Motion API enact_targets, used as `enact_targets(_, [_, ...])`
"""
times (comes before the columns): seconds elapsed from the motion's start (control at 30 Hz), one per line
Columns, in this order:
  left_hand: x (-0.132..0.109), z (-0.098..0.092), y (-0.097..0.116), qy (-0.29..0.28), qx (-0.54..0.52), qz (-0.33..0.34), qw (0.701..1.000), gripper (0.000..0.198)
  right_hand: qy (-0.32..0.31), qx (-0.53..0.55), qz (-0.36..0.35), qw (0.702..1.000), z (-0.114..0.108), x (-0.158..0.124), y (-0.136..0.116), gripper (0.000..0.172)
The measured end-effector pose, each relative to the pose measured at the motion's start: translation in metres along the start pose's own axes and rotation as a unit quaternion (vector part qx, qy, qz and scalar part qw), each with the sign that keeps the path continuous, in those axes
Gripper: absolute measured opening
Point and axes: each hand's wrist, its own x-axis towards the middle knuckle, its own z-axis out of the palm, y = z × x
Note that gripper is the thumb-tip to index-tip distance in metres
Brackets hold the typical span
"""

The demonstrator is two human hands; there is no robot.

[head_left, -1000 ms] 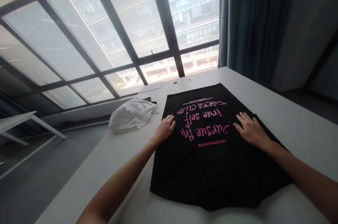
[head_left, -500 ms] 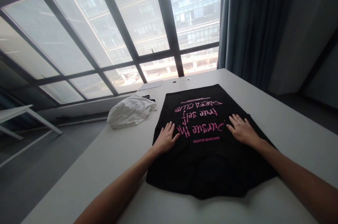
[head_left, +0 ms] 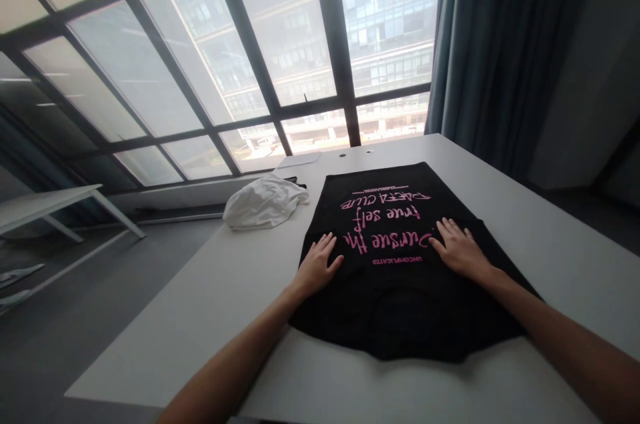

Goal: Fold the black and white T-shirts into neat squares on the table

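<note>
A black T-shirt (head_left: 400,304) with pink lettering lies spread flat on the white table (head_left: 210,317). Its neckline is toward me, so the print reads upside down. My left hand (head_left: 319,265) rests on the shirt's left side, fingers stretched out and thumb apart. On the right side of the print, my right hand (head_left: 459,249) lies flat with its fingers spread. Both palms touch the cloth, and neither hand grips it.
A crumpled white cloth (head_left: 265,203) sits left of the shirt, with a small dark item (head_left: 296,181) behind it. Farther back lies a flat white sheet (head_left: 300,159). Windows, a blue curtain (head_left: 480,57) and another white table (head_left: 55,201) surround the area.
The whole view has shifted a little, so the table and shirt appear slightly farther right. Both hands stay on the shirt in nearly the same places.
</note>
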Motion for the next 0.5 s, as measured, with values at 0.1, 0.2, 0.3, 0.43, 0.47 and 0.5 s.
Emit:
enact_targets(0.1, [-0.003, -0.009, -0.001, 0.059, -0.012, -0.003, 0.998, 0.064, 0.032, 0.015, -0.009, 0.999, -0.002, 0.000, -0.001, 0.070])
enact_targets(0.2, [-0.006, -0.007, -0.005, 0.041, -0.006, -0.016, 0.999, 0.067, 0.032, 0.015, -0.010, 0.999, -0.003, -0.002, -0.004, 0.071])
enact_targets(0.3, [-0.008, 0.004, -0.008, -0.026, 0.012, -0.027, 0.999, 0.074, 0.000, 0.004, -0.005, 1.000, -0.002, -0.003, -0.007, 0.068])
enact_targets(0.43, [-0.008, 0.007, -0.011, -0.024, 0.018, -0.027, 0.999, 0.077, 0.020, 0.003, -0.003, 1.000, -0.002, -0.002, -0.004, 0.071])
enact_targets(0.47, [-0.007, 0.005, -0.013, -0.009, 0.022, -0.026, 0.999, 0.075, 0.027, 0.000, -0.004, 1.000, -0.002, -0.001, -0.003, 0.072])
enact_targets(0.5, [-0.006, 0.003, -0.015, 0.006, 0.029, -0.030, 0.999, 0.073, 0.030, -0.004, -0.001, 1.000, -0.001, -0.001, -0.001, 0.072])
